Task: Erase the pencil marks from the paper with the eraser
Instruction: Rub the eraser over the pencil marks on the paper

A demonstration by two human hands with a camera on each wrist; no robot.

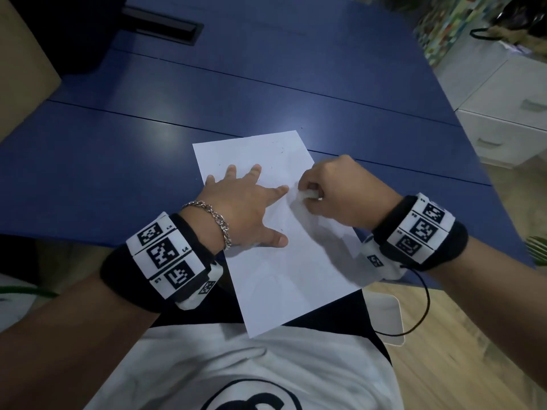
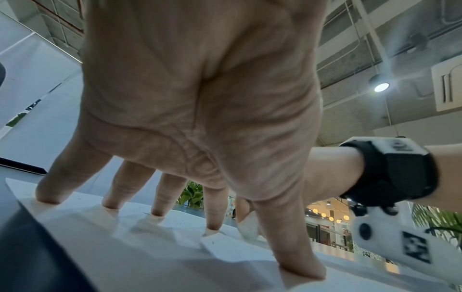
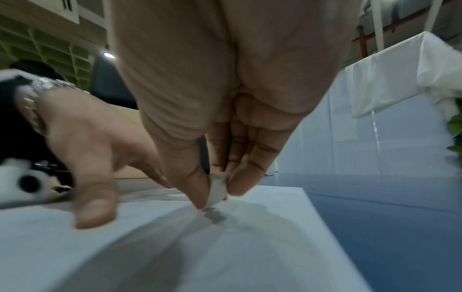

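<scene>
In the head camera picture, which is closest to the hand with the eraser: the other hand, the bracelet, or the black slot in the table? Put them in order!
From the right hand:
1. Left hand, just left, on the paper.
2. Bracelet, farther left, on that wrist.
3. Black slot, far away at the table's top left.

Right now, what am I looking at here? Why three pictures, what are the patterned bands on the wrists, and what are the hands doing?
There is no machine: a person works with bare hands and wears three cameras. The head view looks down from the person's head; the other two look along each hand from wrist bands printed with black-and-white square patterns. On the blue table lies a white paper whose near end hangs over the table's edge. The left hand, with a chain bracelet at the wrist, spreads its fingers and presses the sheet down. The right hand pinches a small white eraser between thumb and fingers, its tip on the paper. A few faint dark specks show near the sheet's far end.
</scene>
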